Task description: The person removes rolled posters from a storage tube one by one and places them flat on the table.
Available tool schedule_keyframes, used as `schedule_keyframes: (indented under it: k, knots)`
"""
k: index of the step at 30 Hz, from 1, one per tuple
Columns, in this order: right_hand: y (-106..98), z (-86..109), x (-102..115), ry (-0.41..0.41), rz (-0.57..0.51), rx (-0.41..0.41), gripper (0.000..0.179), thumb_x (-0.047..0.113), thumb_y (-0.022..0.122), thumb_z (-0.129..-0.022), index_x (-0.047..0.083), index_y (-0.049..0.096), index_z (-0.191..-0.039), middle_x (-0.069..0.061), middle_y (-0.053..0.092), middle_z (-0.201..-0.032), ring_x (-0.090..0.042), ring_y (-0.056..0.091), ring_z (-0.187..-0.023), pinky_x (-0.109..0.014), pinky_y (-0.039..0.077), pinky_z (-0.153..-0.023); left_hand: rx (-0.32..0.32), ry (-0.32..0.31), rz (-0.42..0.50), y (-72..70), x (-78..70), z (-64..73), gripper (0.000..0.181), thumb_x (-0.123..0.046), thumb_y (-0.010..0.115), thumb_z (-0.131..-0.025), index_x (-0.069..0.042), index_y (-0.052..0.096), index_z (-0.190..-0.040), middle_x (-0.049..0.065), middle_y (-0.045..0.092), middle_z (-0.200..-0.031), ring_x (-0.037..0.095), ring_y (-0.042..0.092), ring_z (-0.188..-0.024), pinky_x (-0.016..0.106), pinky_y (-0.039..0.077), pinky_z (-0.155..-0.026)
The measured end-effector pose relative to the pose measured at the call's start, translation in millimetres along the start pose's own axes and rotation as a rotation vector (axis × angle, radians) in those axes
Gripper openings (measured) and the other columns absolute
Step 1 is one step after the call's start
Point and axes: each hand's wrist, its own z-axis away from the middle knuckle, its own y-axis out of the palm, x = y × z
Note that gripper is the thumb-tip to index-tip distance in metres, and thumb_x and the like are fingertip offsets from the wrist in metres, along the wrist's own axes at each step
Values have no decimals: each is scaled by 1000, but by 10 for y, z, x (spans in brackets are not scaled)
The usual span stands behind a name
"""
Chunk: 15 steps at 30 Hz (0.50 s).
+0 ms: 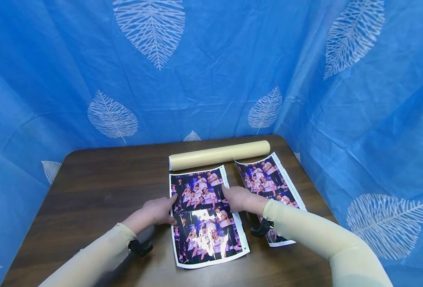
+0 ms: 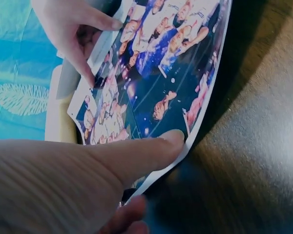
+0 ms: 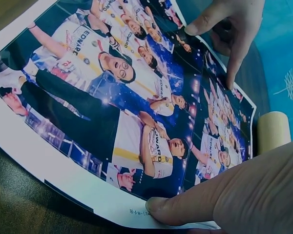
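One printed sheet bearing two group photos (one above the other) is at the front middle of the table. Two hands grip it: the left hand at its left edge, the right hand at its right. Outward: one second sheet, partly behind the right forearm, one cream roll, one blue curtain.

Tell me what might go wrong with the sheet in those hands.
The sheet looks bowed between the left hand and right hand, so squeezing inward might crease it. The left thumb lies on the glossy print and could leave a mark. The roll lies just beyond; a forward push might set it rolling.
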Motion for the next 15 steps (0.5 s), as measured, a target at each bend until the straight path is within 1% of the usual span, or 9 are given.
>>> schedule_keyframes:
  k: [2, 4, 5, 7, 9, 12, 13, 15]
  knots:
    - [8, 8, 2, -16, 35, -21, 89, 9, 86, -80, 0, 38, -155, -18, 71, -113, -24, 66, -85, -35, 54, -68, -46, 32, -40, 27, 13, 4, 93, -35, 90, -78, -3, 44, -153, 21, 57, -125, 34, 57, -108, 53, 52, -88]
    - [15, 18, 1, -31, 64, -43, 88, 11, 88, -78, -1, 42, -153, -18, 70, -114, -29, 67, -95, -38, 56, -75, -101, 89, -100, 51, 14, 10, 88, -36, 91, -77, -1, 53, -147, 18, 55, -122, 32, 53, -106, 50, 52, -88]
    - [17, 21, -1, -41, 85, -56, 86, 13, 88, -78, -1, 45, -151, -18, 70, -116, -31, 66, -101, -39, 57, -79, -126, 122, -134, 64, 16, 13, 84, -36, 91, -77, -1, 56, -144, 17, 54, -123, 33, 52, -108, 50, 52, -91]
    - [21, 24, -9, -65, 126, -80, 78, 16, 89, -78, -1, 53, -145, -17, 69, -116, -33, 64, -106, -42, 56, -85, -153, 201, -184, 75, 16, 25, 76, -34, 89, -80, 0, 59, -141, 20, 52, -135, 38, 49, -122, 54, 48, -101]
    - [28, 22, -10, -82, 168, -102, 66, 18, 88, -79, -1, 61, -136, -16, 67, -113, -32, 61, -106, -44, 55, -88, -128, 260, -195, 80, 17, 30, 70, -32, 85, -85, -2, 57, -143, 22, 45, -150, 42, 41, -137, 57, 39, -111]
    - [38, 21, 1, -118, 244, -123, 43, 20, 83, -85, 1, 70, -121, -13, 63, -111, -28, 57, -102, -42, 54, -85, -59, 297, -159, 95, 39, 33, 69, -27, 77, -93, -4, 49, -151, 21, 34, -161, 42, 29, -148, 59, 31, -116]
    - [40, 26, 7, -129, 267, -120, 42, 19, 82, -86, 1, 70, -122, -13, 62, -116, -28, 57, -105, -41, 54, -87, -40, 298, -148, 100, 46, 33, 69, -27, 75, -94, -4, 46, -153, 21, 32, -162, 41, 27, -150, 60, 29, -117]
    - [45, 32, 17, -144, 281, -91, 43, 16, 77, -90, 0, 67, -129, -15, 59, -131, -29, 55, -117, -40, 53, -95, -17, 293, -135, 108, 60, 30, 72, -29, 72, -95, -6, 41, -156, 19, 28, -165, 39, 25, -151, 60, 26, -118]
